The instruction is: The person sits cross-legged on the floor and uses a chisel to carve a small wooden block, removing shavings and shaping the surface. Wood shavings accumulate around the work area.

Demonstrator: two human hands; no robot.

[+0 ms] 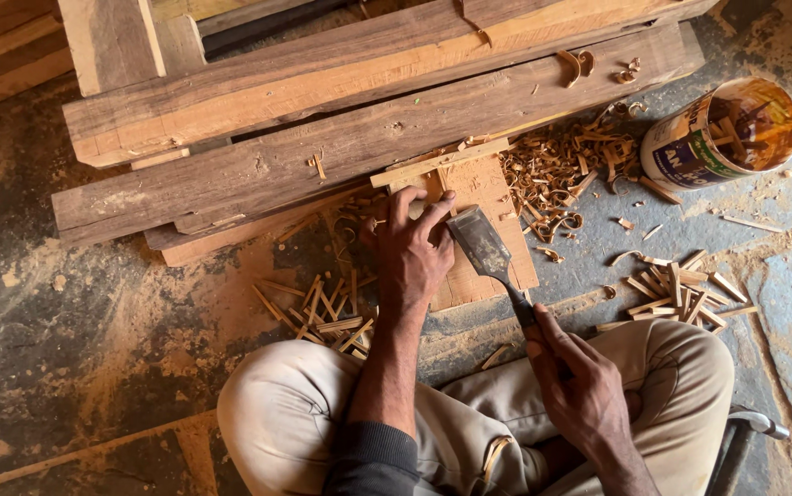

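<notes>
The left hand (412, 248) rests on a small flat wooden board (479, 234) lying on the floor (74, 349), with its fingers (433, 213) curled and pressing a short wood piece against the board. The right hand (580, 386) grips the handle of a wide chisel (486, 250), fingers closed around it. The chisel blade points up and left, its tip just beside the left-hand fingers, above the board surface. Heavy timber beams (350, 138) lie across the far edge of the board. Curled wood shavings (561, 179) are heaped right of the board. Thin wooden slivers (327, 312) lie left of the left wrist, and more sticks (681, 289) lie to the right. A tipped can (722, 133) holding sticks lies beside the shavings.
</notes>
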